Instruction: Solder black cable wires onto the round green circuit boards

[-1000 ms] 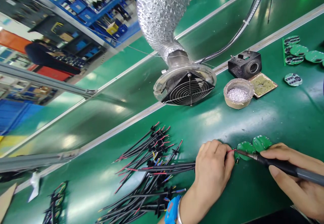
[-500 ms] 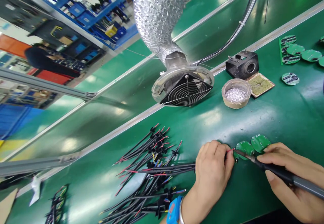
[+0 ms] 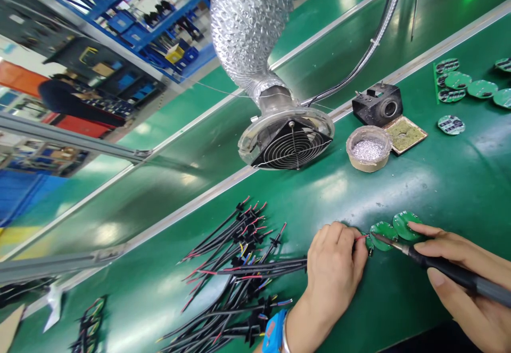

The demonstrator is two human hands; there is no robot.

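My left hand, closed, pinches a black cable whose red wire pokes out past the fingertips. A soldering iron lies in the closed fingers of my right hand. Its tip is over the left edge of a round green circuit board, close to the wire end; whether they touch I cannot tell. A second round circuit board adjoins the first, with my right index fingertip at its edge. Below the wire, a small green piece is partly hidden by my left hand.
Several black cables with bared coloured wires lie left of my hands. A fume extractor hangs above the bench. Beyond my hands are a round bowl of silvery bits, a sponge tray, a black iron stand and more boards.
My right hand and the soldering iron have drawn back slightly to the right, the tip shifting off the red wire's end. My left hand keeps its grip. The view has shifted a little.
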